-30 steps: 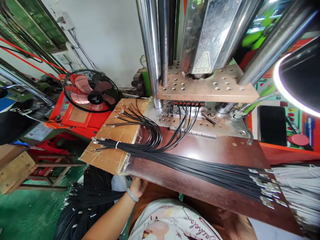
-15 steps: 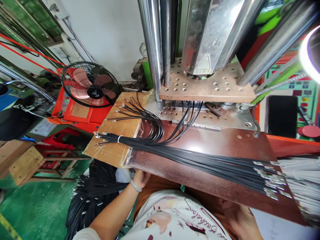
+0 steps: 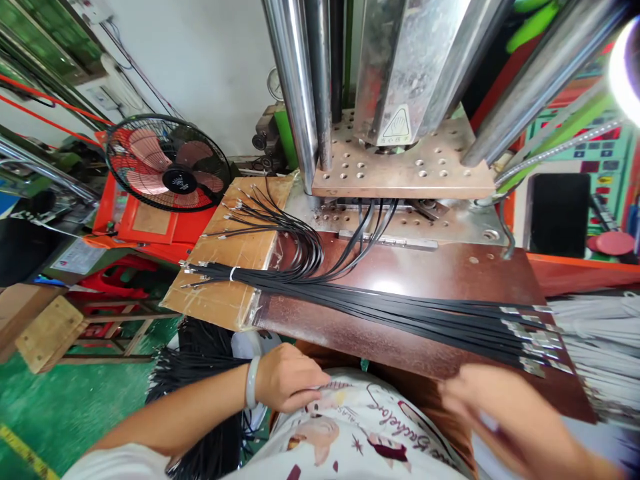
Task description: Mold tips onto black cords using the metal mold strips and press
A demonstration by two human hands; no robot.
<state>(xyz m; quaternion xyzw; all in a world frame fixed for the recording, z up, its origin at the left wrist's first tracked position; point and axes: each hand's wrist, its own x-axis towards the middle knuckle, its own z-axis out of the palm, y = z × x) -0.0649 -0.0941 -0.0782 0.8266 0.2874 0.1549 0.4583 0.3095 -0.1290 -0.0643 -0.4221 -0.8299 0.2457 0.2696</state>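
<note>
Both hands have come up from under the worktop [image 3: 425, 280] edge since the earlier frame. Left hand [image 3: 287, 377], lower centre, now rests loosely curled on the shirt [image 3: 360, 433], holding nothing. Right hand [image 3: 493, 407], lower right, is blurred; grip can't be told, just below the cables [image 3: 390, 313]. Cables: thin black bundle lying across mid-frame, metal terminals at both ends, a white tie near the left end.

Left hand [image 3: 287, 377] rests on the printed shirt [image 3: 360, 433]; blurred right hand [image 3: 480, 407] seems empty beside black cables [image 3: 400, 320].
</note>
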